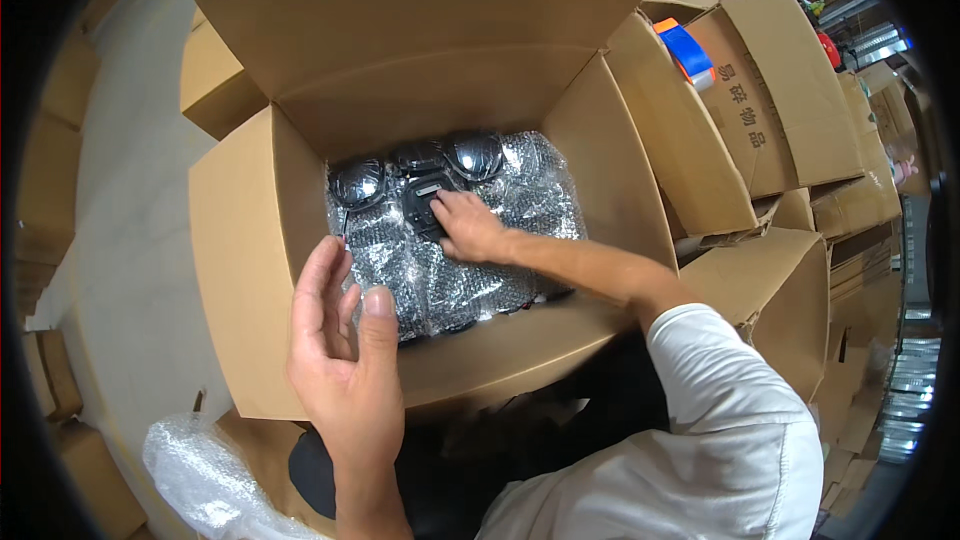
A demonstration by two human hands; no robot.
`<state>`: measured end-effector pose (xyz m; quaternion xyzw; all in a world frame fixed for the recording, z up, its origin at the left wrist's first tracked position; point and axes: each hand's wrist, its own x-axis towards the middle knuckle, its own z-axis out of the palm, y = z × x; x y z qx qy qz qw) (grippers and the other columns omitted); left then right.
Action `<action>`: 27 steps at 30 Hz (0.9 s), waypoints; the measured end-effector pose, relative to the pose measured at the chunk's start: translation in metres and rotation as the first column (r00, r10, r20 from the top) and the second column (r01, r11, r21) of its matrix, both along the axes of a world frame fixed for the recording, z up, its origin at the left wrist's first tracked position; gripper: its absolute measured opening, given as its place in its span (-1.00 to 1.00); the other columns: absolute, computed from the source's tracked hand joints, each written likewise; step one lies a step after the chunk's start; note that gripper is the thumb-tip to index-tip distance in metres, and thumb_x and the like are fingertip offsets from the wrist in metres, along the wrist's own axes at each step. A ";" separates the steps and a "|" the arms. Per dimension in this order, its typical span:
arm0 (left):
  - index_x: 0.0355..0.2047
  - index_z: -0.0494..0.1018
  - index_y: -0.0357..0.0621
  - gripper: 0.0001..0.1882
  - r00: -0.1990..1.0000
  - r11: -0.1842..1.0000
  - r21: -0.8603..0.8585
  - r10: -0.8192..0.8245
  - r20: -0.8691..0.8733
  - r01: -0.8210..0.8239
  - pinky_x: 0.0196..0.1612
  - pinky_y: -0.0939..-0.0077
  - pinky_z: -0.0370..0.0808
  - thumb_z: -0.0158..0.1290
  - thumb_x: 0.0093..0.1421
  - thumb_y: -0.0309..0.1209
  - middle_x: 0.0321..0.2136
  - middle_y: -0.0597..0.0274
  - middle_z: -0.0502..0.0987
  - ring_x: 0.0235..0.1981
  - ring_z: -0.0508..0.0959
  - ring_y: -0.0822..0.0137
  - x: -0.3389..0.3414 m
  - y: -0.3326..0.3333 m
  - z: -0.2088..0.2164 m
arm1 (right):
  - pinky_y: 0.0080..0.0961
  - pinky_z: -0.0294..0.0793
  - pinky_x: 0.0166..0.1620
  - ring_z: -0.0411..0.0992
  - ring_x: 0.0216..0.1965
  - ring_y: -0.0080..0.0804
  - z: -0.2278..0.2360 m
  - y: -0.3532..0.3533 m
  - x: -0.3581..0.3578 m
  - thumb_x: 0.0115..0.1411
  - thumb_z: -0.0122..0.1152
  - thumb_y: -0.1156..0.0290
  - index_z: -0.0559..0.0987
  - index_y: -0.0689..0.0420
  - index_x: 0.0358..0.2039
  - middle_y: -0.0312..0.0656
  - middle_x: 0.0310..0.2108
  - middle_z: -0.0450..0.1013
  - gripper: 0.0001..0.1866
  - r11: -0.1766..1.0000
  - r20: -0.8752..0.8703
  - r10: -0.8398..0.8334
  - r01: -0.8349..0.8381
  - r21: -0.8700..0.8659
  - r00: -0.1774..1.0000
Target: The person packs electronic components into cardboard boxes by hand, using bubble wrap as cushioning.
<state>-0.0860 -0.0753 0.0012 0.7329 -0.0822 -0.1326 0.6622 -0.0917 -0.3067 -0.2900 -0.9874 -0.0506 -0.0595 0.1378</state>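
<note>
Inside a large open cardboard box (235,270) lies a layer of clear bubble wrap (520,190) over dark items. My right hand (472,227) reaches into the box, its fingers and thumb closed on the right side of a black plastic part (424,208) with a small pale label; its exact kind I cannot make out. Beyond that part sit two shiny black rounded pieces in clear wrap, one on the left (357,183) and one on the right (476,155). My left hand (348,350) is held open over the box's near left side, fingers apart and holding nothing.
More cardboard boxes crowd the right side, with a blue and orange tape dispenser (686,52) on one. A bundle of bubble wrap (215,475) lies at the lower left. Grey floor (140,190) runs along the left, with stacked cartons (50,180) beyond it.
</note>
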 end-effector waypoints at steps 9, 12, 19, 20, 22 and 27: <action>0.26 0.20 -0.53 -0.41 1.000 0.997 -0.075 0.011 0.027 -0.009 0.25 0.34 0.34 0.09 0.35 -0.41 0.16 -0.25 0.38 0.21 0.41 0.14 -0.001 0.007 0.004 | -0.17 0.55 -0.18 0.50 -0.13 0.02 -0.025 0.009 0.018 0.04 0.29 0.39 0.41 0.33 -0.05 0.05 -0.18 0.47 -0.52 0.952 0.070 -0.180 0.192 -0.239 0.981; 0.26 0.22 -0.52 -0.42 0.999 0.998 -0.062 0.026 0.028 -0.024 0.25 0.35 0.35 0.09 0.35 -0.40 0.16 -0.25 0.38 0.22 0.41 0.14 0.000 0.016 -0.001 | -0.12 0.53 -0.13 0.50 -0.15 0.11 0.016 0.018 0.018 0.09 0.27 0.39 0.41 0.29 -0.08 0.13 -0.21 0.48 -0.58 0.982 -0.052 -0.054 0.062 0.179 0.997; 0.24 0.26 -0.50 -0.42 1.000 0.996 -0.094 -0.006 0.002 0.006 0.24 0.34 0.37 0.13 0.33 -0.38 0.17 -0.19 0.40 0.24 0.41 0.15 -0.004 0.014 0.005 | -0.35 0.59 -0.04 0.54 -0.07 -0.30 0.083 -0.109 0.008 0.30 0.27 0.25 0.42 0.27 0.14 -0.07 -0.07 0.54 -0.49 0.044 -0.423 -0.264 0.449 0.893 0.867; 0.25 0.26 -0.48 -0.42 1.000 0.997 -0.077 -0.019 0.005 0.019 0.24 0.33 0.37 0.13 0.33 -0.37 0.16 -0.18 0.40 0.23 0.42 0.14 -0.003 0.012 0.005 | -0.35 0.59 0.02 0.53 -0.03 -0.28 0.068 -0.136 -0.002 0.33 0.24 0.27 0.42 0.30 0.14 -0.04 -0.03 0.52 -0.51 -0.259 -0.421 -0.212 0.364 0.895 0.882; 0.25 0.26 -0.47 -0.41 1.000 0.998 -0.059 -0.031 0.004 0.031 0.24 0.32 0.38 0.14 0.33 -0.37 0.16 -0.17 0.41 0.22 0.42 0.14 -0.002 0.005 0.003 | -0.32 0.57 0.14 0.50 0.02 -0.27 0.035 -0.178 -0.027 0.39 0.14 0.28 0.42 0.35 0.12 -0.03 0.03 0.49 -0.56 -0.481 -0.490 -0.257 0.330 0.812 0.833; 0.25 0.28 -0.45 -0.43 0.997 0.995 -0.065 -0.081 -0.005 0.080 0.24 0.31 0.37 0.14 0.32 -0.39 0.15 -0.16 0.43 0.21 0.44 0.14 -0.004 -0.011 -0.003 | -0.15 0.58 0.08 0.50 0.03 -0.14 -0.031 -0.201 -0.017 0.41 0.09 0.27 0.46 0.31 0.03 0.03 0.06 0.49 -0.65 -0.498 -0.665 -0.572 0.441 0.746 0.480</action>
